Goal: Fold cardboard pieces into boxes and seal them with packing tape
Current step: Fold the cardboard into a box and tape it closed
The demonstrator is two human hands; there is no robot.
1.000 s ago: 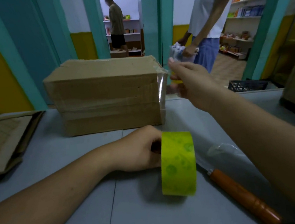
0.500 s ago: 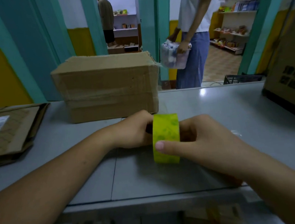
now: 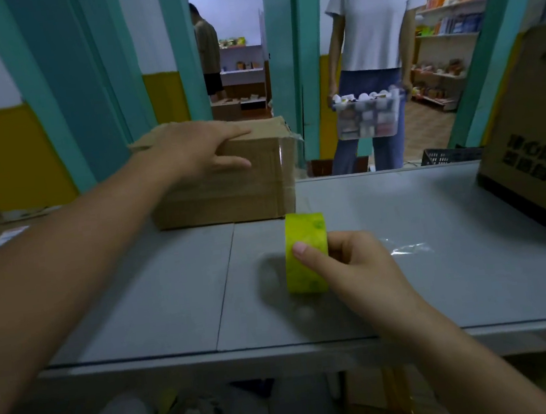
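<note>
Head view: the left hand lies flat on the near top edge of the cardboard box, just above the middle of the frame. Its fingers run straight along the lid, its thumb rests on the front face, and it grips nothing. The right hand, lower right of centre, is curled round the yellow-green tape roll. The roll stands on edge on the grey desk, just in front of the box's right corner. The step looks like steadying the box for its next strip. To do it well, press the lid so the flaps meet flush, find the tape's free end, and start the strip well down a side face. Clear tape gleams on the box's right end, but whether the top seam is sealed cannot be seen. The roll's free end and the fingers behind the roll are hidden. A large carton is cut off at the right edge, its print too blurred to read
</note>
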